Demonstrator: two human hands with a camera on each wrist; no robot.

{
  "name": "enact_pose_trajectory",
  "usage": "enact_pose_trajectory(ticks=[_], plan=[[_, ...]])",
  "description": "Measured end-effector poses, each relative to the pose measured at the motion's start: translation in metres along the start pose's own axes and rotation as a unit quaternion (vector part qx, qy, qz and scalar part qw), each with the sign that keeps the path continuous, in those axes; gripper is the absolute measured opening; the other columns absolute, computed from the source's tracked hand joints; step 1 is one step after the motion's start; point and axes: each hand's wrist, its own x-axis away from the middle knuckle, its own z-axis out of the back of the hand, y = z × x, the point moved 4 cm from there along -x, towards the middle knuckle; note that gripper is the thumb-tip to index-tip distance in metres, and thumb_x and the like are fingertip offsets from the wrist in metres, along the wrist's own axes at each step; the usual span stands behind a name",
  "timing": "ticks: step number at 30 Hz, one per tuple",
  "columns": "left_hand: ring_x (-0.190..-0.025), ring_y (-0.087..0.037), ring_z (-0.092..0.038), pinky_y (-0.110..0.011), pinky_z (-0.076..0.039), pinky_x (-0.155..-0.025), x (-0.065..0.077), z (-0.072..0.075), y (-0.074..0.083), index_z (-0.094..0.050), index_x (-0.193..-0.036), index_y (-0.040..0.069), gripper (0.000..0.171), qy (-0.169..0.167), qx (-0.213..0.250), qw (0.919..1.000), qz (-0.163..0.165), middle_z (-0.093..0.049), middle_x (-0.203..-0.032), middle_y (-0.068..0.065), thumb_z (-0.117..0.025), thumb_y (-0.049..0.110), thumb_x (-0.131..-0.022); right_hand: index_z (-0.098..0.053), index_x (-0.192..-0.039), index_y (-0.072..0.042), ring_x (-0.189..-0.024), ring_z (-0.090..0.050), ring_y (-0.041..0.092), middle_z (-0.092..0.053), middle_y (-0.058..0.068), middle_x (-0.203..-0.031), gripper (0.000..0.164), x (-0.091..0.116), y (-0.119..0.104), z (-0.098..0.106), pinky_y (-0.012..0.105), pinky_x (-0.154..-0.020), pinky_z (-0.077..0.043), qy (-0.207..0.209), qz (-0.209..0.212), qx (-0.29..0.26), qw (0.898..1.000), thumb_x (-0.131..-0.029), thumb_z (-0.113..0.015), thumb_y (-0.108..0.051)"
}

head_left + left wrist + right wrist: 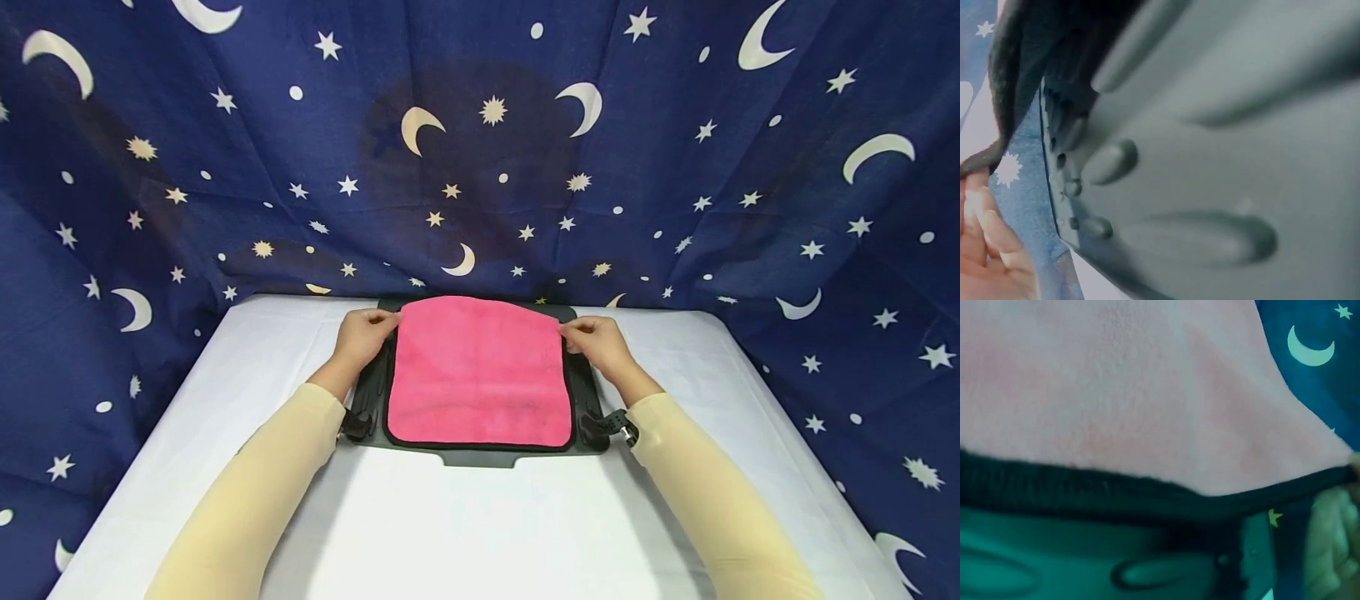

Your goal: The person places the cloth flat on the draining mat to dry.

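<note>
Head: the cloth point(480, 375) is over the tray point(480, 458), just toward six o'clock from centre; the left hand point(364, 335) pinches its ten-o'clock corner, the right hand point(602, 343) its two-o'clock corner. Left wrist: left hand, at eight o'clock, grips cloth raised off the tray. Right wrist: right hand, at four o'clock, clamps the corner.
</note>
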Motion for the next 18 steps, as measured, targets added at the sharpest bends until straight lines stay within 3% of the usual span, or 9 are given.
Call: enact_pose_trajectory(ticks=[5, 9, 14, 18], plan=[[-0.081, -0.021, -0.058, -0.03, -0.045, -0.069, 0.003, -0.005, -0.003, -0.074, -0.086, 0.01, 0.026, -0.044, -0.098, 0.9941, -0.008, -0.068, -0.083, -0.005, -0.063, 0.034, -0.087, -0.067, -0.095, 0.005, -0.065, -0.062, 0.013, -0.065, 0.009, -0.075, 0.024, -0.001, 0.014, -0.006, 0.029, -0.064, -0.055, -0.068, -0.054, 0.035, 0.996, -0.086, -0.065, -0.017], [-0.086, -0.023, -0.059, -0.033, -0.046, -0.074, 0.002, -0.013, -0.004, -0.073, -0.09, 0.007, 0.03, -0.084, -0.12, 0.9892, -0.001, -0.068, -0.089, -0.007, -0.058, 0.033, -0.09, -0.066, -0.094, 0.006, -0.067, -0.063, 0.015, -0.063, 0.009, -0.074, 0.027, -0.005, 0.017, -0.013, 0.032, -0.066, -0.055, -0.11, -0.089, 0.072, 0.987, -0.087, -0.064, -0.019], [-0.077, -0.021, -0.056, -0.032, -0.044, -0.07, -0.008, -0.02, -0.001, -0.067, -0.079, 0.004, 0.043, -0.088, -0.078, 0.9925, 0.032, -0.063, -0.076, -0.006, -0.046, 0.038, -0.095, -0.058, -0.09, 0.005, -0.059, -0.06, 0.013, -0.056, 0.005, -0.071, 0.042, -0.018, 0.012, -0.013, 0.031, -0.065, -0.055, -0.095, -0.161, 0.014, 0.982, -0.091, -0.054, -0.037], [-0.059, -0.013, -0.053, -0.024, -0.045, -0.059, -0.016, -0.023, -0.003, -0.06, -0.076, 0.001, 0.044, -0.081, 0.026, 0.9932, 0.079, -0.058, -0.063, -0.003, -0.045, 0.037, -0.096, -0.05, -0.088, -0.001, -0.054, -0.057, 0.01, -0.053, 0.002, -0.068, 0.042, -0.027, 0.009, -0.013, 0.029, -0.064, -0.054, -0.075, -0.227, -0.058, 0.969, -0.093, -0.048, -0.042]])
